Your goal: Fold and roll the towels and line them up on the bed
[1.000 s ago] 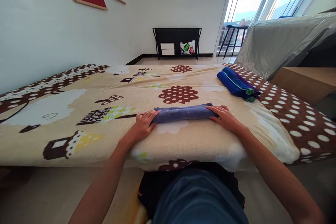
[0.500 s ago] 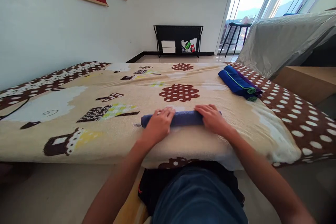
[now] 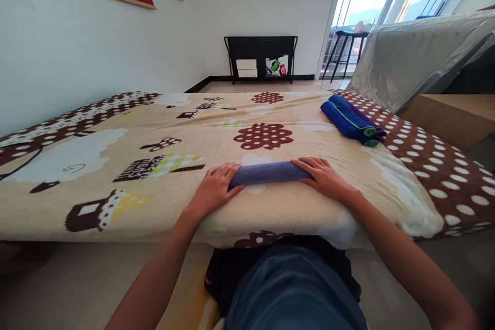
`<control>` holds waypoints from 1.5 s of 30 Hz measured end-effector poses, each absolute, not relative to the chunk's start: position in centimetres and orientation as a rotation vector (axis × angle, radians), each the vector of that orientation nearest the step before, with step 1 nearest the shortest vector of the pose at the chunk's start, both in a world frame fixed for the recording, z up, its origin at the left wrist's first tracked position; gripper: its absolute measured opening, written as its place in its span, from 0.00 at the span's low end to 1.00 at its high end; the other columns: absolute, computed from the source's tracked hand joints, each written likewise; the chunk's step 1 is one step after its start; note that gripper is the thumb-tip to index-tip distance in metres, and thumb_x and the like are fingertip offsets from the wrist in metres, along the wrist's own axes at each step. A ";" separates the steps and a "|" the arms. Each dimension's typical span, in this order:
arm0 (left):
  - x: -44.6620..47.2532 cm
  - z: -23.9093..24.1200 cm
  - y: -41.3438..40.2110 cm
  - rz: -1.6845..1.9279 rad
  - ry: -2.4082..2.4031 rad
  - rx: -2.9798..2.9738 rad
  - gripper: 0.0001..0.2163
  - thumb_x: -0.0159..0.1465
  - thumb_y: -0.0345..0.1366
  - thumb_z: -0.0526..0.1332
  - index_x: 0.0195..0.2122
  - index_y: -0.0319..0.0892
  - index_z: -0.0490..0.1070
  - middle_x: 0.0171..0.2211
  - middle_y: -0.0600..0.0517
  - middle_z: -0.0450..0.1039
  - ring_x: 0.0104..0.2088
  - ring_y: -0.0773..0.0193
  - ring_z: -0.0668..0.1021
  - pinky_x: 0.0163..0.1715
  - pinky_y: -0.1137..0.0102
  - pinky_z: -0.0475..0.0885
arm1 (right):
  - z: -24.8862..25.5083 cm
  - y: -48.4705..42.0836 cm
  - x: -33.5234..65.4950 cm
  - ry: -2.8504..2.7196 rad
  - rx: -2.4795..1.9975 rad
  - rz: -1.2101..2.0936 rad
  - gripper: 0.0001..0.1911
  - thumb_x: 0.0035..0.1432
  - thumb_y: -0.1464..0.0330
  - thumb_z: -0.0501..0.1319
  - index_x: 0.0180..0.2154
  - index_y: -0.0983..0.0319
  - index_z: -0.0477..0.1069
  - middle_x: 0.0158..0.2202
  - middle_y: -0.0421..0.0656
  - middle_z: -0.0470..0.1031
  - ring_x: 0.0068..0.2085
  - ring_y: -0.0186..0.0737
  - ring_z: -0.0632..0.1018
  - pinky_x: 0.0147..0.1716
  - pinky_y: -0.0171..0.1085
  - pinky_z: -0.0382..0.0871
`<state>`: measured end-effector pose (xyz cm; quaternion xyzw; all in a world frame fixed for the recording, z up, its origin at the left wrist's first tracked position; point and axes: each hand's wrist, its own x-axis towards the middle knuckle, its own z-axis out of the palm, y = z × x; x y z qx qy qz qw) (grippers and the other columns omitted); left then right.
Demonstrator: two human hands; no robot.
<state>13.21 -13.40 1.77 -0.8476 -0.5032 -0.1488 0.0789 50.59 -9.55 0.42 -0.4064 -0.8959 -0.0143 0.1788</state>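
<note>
A wide bed under a beige fleece blanket printed with brown polka-dot shapes fills the middle of the view. A white wall stands behind it on the left. A bulky piece of furniture wrapped in clear plastic sheeting sits off the bed's far right corner. A black metal rack stands against the far wall. Near the bed's right edge lies a bright blue rolled towel with green trim, with a dark purple rolled towel touching it on the outer side.

Close to the near edge of the bed, lying crosswise, is a slate-blue towel rolled into a tight cylinder. The left hand lies flat on its left end, palm down, fingers straight and close together. The right hand rests the same way over the right end, fingers extended, not curled around the roll.
</note>
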 end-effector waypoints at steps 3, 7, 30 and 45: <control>12.5 1.9 -13.1 -0.434 -1.533 -2.569 0.27 0.69 0.54 0.55 0.64 0.45 0.62 0.63 0.42 0.66 0.64 0.50 0.67 0.61 0.54 0.58 | 0.0 -8.7 52.0 -2.535 -1.133 0.052 0.30 0.70 0.56 0.54 0.69 0.51 0.54 0.65 0.46 0.64 0.63 0.48 0.67 0.61 0.52 0.60; 12.8 1.3 -11.7 -0.495 -1.625 -2.547 0.28 0.66 0.56 0.57 0.60 0.42 0.66 0.61 0.42 0.69 0.62 0.49 0.69 0.60 0.55 0.61 | 0.0 -7.8 52.6 -2.498 -1.072 0.144 0.29 0.69 0.57 0.55 0.68 0.52 0.57 0.63 0.46 0.67 0.62 0.46 0.69 0.62 0.51 0.61; 20.4 2.7 -15.6 -0.978 -1.785 -2.850 0.20 0.57 0.51 0.69 0.43 0.42 0.74 0.37 0.50 0.76 0.41 0.54 0.72 0.47 0.61 0.67 | 20.5 -9.1 50.0 -1.699 -0.668 -0.053 0.22 0.56 0.51 0.68 0.27 0.62 0.68 0.24 0.34 0.58 0.27 0.27 0.64 0.30 0.32 0.66; 26.9 2.3 -15.3 -1.147 -1.787 -2.964 0.16 0.50 0.44 0.75 0.34 0.43 0.75 0.38 0.51 0.79 0.45 0.53 0.77 0.55 0.56 0.65 | 29.8 -10.8 46.5 -2.003 -0.554 -0.616 0.56 0.34 0.47 0.17 0.23 0.82 0.70 0.28 0.32 0.64 0.35 0.20 0.77 0.30 0.30 0.55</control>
